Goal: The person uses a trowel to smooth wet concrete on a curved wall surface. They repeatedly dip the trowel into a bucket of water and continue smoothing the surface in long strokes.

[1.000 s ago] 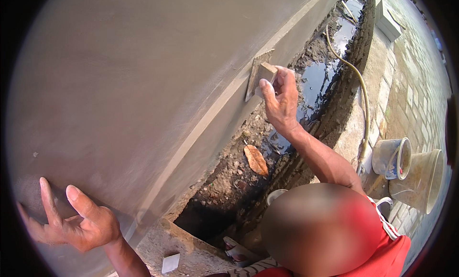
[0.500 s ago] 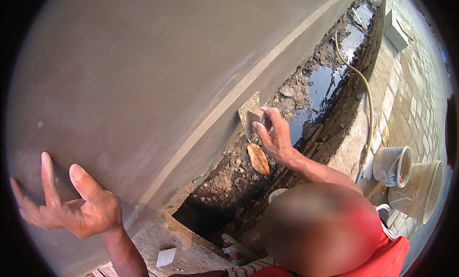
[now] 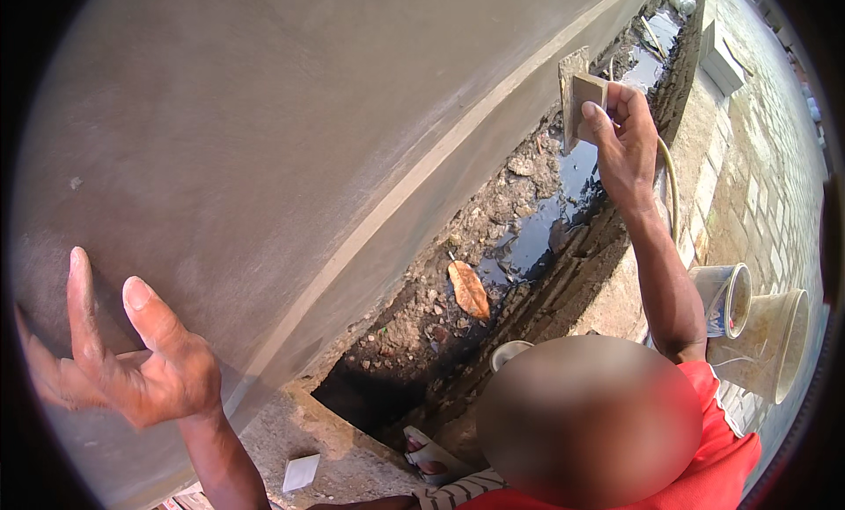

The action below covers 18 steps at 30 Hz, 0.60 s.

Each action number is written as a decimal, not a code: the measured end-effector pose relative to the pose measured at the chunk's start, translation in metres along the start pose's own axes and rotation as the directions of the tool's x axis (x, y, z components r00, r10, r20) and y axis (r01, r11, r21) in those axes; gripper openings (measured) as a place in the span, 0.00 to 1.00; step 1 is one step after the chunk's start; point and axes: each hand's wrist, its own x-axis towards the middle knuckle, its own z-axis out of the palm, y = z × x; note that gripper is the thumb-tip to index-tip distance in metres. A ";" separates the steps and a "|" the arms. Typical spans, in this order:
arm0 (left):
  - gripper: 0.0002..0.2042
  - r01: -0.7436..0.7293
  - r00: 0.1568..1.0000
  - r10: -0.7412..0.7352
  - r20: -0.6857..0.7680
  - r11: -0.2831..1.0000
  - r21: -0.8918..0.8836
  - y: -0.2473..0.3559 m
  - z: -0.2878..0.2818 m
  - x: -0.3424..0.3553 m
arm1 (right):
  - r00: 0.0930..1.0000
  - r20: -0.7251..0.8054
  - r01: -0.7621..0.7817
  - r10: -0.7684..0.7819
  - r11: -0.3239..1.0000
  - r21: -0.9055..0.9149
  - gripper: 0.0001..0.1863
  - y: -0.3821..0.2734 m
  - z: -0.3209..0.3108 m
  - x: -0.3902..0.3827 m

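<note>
A smooth grey plastered wall [image 3: 264, 140] fills the left and upper part of the head view, with a paler raised band [image 3: 387, 220] running along its lower part. My right hand [image 3: 629, 149] is closed around the block handle of a plastering float [image 3: 572, 101], its arm stretched out. The float's flat, mortar-stained plate stands on edge near the foot of the wall; whether it touches the wall I cannot tell. At the lower left, my left hand [image 3: 154, 360] is held up by the wall surface, fingers spread and nothing in it.
Beside the wall runs a ditch with rubble, dark water [image 3: 537, 237] and a brown leaf [image 3: 469, 290]. Two buckets [image 3: 766, 352], a hose [image 3: 672, 189] and grey blocks [image 3: 722, 61] lie along the right. A small white tile piece [image 3: 301, 472] rests on the near ledge.
My right hand has carried the float farther away and to the right along the wall's foot, and the arm has straightened. My left hand has barely shifted.
</note>
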 end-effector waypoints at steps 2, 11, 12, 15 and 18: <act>0.12 0.017 1.000 -0.017 -0.010 1.000 0.004 0.005 0.002 0.003 | 0.992 0.015 -0.124 0.123 0.983 0.138 0.14 0.027 0.012 -0.017; 0.11 -0.035 0.999 0.039 -0.034 0.993 0.115 0.004 0.005 0.003 | 0.983 -0.083 -0.118 0.161 0.916 0.383 0.15 0.028 0.082 -0.018; 0.11 -0.034 0.999 0.038 -0.032 0.993 0.112 0.004 0.006 0.001 | 0.987 -0.084 -0.108 0.137 0.951 0.289 0.15 0.029 0.093 -0.031; 0.11 -0.046 0.998 0.051 -0.044 0.992 0.114 0.001 0.005 0.001 | 0.988 0.069 -0.147 0.137 0.975 0.167 0.14 0.053 0.112 -0.097; 0.12 -0.052 0.997 0.057 -0.046 0.992 0.111 0.000 0.006 0.001 | 0.977 0.074 -0.213 0.201 0.953 0.216 0.14 0.071 0.095 -0.113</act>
